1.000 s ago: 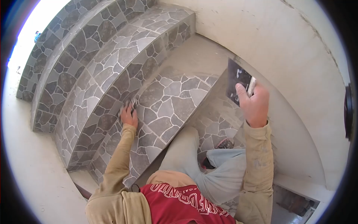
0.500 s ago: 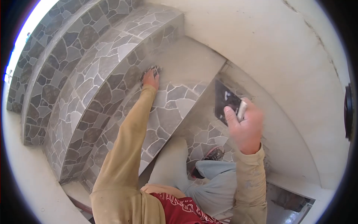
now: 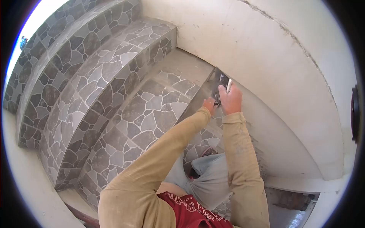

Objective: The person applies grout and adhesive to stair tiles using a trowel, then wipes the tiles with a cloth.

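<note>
My right hand (image 3: pixel 231 99) is closed round the pale handle of a dark, flat-bladed trowel (image 3: pixel 220 80), thumb along its near side. The blade is smeared and stands by the edge of the stone-patterned tiled step (image 3: pixel 148 102), near the wall. Just below the blade, my left hand (image 3: pixel 208 105) has its fingers curled. A small dark bit shows at its fingertips; whether that is part of the trowel or a separate thing is hidden.
Curved tiled steps (image 3: pixel 100 57) rise on the left. A pale wall (image 3: pixel 273 72) with a long crack curves along the right. My bent legs (image 3: pixel 209 178) and a shoe are below. A dusty film lies on the step's far end (image 3: pixel 186 62).
My left hand has left the dark clump it pressed on the step and moved right, beside the trowel. My right hand has carried the trowel up and slightly left. The view has shifted.
</note>
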Available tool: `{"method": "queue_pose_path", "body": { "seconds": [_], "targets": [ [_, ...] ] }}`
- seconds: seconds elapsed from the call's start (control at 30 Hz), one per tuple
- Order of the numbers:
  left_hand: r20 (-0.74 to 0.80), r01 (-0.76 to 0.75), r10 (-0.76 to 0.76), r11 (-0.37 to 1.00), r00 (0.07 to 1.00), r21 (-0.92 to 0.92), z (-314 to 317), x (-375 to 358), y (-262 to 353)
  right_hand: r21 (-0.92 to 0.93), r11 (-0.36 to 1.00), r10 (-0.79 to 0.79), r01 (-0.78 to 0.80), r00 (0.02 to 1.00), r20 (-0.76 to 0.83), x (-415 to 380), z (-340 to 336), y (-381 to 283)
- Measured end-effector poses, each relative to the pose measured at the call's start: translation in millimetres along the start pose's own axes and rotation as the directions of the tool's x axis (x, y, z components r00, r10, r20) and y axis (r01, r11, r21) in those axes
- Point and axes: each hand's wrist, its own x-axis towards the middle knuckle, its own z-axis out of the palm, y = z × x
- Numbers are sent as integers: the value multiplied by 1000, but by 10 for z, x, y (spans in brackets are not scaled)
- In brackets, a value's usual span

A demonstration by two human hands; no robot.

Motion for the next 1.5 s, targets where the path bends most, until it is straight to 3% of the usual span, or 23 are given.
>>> {"method": "queue_pose_path", "body": {
  "seconds": [0.03, 0.07, 0.13, 0.17, 0.23, 0.27, 0.3, 0.33, 0.4, 0.43, 0.5, 0.57, 0.63, 0.7, 0.77, 0.8, 0.87, 1.03, 1.23, 1.3, 1.33, 1.43, 1.5],
  "targets": [
    [100, 113, -116, 993, 988, 33, -146, -127, 228, -64, 995, 81, -82, 997, -20, 32, 5, 90],
    [-27, 101, -105, 986, 994, -131, -271, -285, 298, -58, 995, 77, -78, 997, -18, 51, -1, 195],
    [-108, 168, -191, 967, 976, -194, -972, -718, 552, -51, 995, 76, -87, 980, -183, 65, -7, 395],
    [-178, 223, -277, 936, 944, -271, -1319, -981, 536, 61, 988, 152, -144, 977, -151, 71, -72, 374],
    [-453, 111, -195, 973, 870, -205, -1894, -1532, 110, 189, 959, 232, -212, 968, -93, 72, -107, 464],
    [-488, 207, -250, 968, 837, -141, -2262, -1824, -81, 109, 965, 248, -240, 967, -61, 100, -52, 605],
    [-619, 153, -110, 988, 778, 17, -2534, -2134, -498, 23, 964, 267, -267, 963, -29, 75, 32, 684],
    [-644, 232, -148, 971, 751, 47, -2862, -2483, -723, 31, 962, 272, -271, 962, -12, 24, 118, 683],
    [-762, 350, -209, 936, 613, 25, -3259, -3099, -1194, 236, 902, 287, -362, 910, 300, -43, 282, 607],
    [-768, 368, -226, 930, 600, 14, -3371, -3352, -1390, 229, 904, 279, -360, 905, 321, -103, 417, 512],
    [-630, 672, -357, 640, 689, 372, -3485, -3784, -1649, 294, 923, 103, -248, 896, 432, -250, 827, 203],
    [-655, 615, -251, 672, 713, 412, -3520, -3914, -1576, 85, 990, 58, -113, 873, 485, -473, 1523, 84],
    [-632, 566, -239, 730, 737, 383, -3644, -3814, -1566, 141, 960, 111, -242, 792, 601, -829, 1961, -357],
    [-625, 524, -204, 761, 753, 383, -3685, -3832, -1691, 45, 996, 43, -82, 828, 559, -1294, 2545, -562],
    [-484, 356, -105, 812, 869, 463, -3789, -3879, -1591, -85, 960, -188, 265, 841, 508, -1700, 2658, -1017],
    [-486, 375, -129, 809, 865, 452, -3831, -3914, -1563, -82, 960, -186, 268, 828, 529, -1809, 2691, -1079],
    [-450, 350, -114, 801, 886, 485, -3903, -3913, -1530, -89, 826, -378, 557, 664, 646, -1968, 2773, -1136],
    [-495, 419, -200, 822, 846, 385, -3929, -3830, -1681, -103, 724, -489, 682, 612, 621, -1664, 3488, -1092],
    [-511, 423, -214, 842, 832, 336, -3956, -3885, -1735, -233, 738, -293, 633, 612, 734, -863, 4026, -1397],
    [-514, 445, -242, 838, 823, 316, -3978, -3858, -1762, -80, 581, -441, 810, 396, 805, -1008, 3849, -1341],
    [-514, 439, -235, 839, 825, 322, -3986, -3858, -1767, -63, 564, -447, 824, 368, 815, -945, 3892, -1336],
    [-511, 456, -255, 831, 821, 318, -3959, -3886, -1767, 45, 637, -539, 770, 403, 739, -727, 3956, -1229],
    [-505, 468, -270, 825, 819, 317, -3959, -3889, -1748, -68, 659, -459, 749, 472, 753, -484, 4150, -1345]
  ]
}}
